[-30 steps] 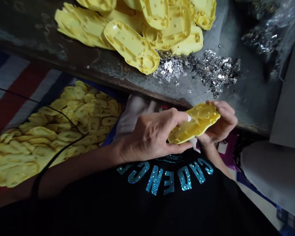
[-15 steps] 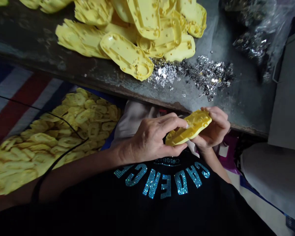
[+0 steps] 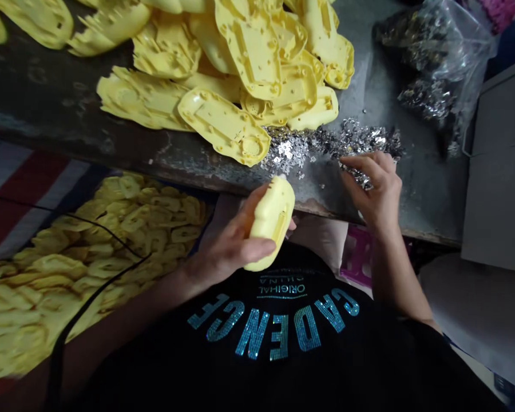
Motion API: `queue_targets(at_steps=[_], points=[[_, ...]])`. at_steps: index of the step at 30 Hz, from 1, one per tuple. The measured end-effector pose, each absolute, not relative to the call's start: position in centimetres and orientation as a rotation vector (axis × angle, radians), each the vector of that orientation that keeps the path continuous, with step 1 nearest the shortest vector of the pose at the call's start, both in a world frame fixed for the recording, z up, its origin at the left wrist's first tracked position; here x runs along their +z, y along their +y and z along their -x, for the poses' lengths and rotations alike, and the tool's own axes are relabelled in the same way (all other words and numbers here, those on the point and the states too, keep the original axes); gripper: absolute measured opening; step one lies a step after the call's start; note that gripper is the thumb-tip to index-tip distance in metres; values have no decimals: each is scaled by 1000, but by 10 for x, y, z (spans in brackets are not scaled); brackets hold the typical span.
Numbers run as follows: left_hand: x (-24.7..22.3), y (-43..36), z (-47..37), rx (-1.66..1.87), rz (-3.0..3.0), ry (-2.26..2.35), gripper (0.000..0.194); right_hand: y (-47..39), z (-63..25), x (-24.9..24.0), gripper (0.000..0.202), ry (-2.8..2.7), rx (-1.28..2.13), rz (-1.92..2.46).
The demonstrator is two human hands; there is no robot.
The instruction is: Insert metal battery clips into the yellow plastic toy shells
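Note:
My left hand (image 3: pixel 236 240) is closed round a yellow plastic shell (image 3: pixel 273 220), its smooth curved side facing up and its inside turned away. The thumb lies across the near end, and fingers reach underneath. My right hand (image 3: pixel 375 186) is over the table edge at the pile of small shiny metal pieces (image 3: pixel 367 137). Its thumb and index fingertip come together in a pinch; whatever is between them is too small to make out. Just beyond my left hand, another yellow shell (image 3: pixel 223 126) lies with its ribbed inside up, next to the metal pieces.
Several more yellow shells (image 3: pixel 253 57) are heaped on the dark table (image 3: pixel 129 146). A clear plastic bag (image 3: pixel 438 63) of metal pieces sits at the back right, beside a pale cabinet (image 3: pixel 498 171). Many yellow parts (image 3: pixel 111 252) fill a striped sheet at lower left; a black cord (image 3: pixel 98 280) crosses them.
My right hand has let go of the yellow shell and moved up and right to the metal pieces. My left hand has turned the shell over and tilted it upright.

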State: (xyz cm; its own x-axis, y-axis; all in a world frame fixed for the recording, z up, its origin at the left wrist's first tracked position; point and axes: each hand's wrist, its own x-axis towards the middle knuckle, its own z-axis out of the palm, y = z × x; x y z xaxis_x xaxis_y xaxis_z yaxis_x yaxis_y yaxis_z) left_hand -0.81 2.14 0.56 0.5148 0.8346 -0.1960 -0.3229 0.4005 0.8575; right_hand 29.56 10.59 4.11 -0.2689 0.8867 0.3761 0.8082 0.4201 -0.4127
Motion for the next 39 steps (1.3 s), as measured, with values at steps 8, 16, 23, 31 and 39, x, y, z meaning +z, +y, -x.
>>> queue_targets(at_steps=[8,16,23,31,39], points=[[10,20,16,883,-801,603,57,141,-283,36,20,-2553,-52,1538],[19,21,9,822,-651,551,71,136,-272,65,23,-2734,48,1378],[24,24,5,831,-537,489,67,119,-294,50,22,-2324,2,1575],[27,26,-1,848,-522,525,73,118,-283,23,19,-2343,-5,1600],[22,22,-2,856,-502,498,71,118,-266,36,20,-2513,-185,1605]])
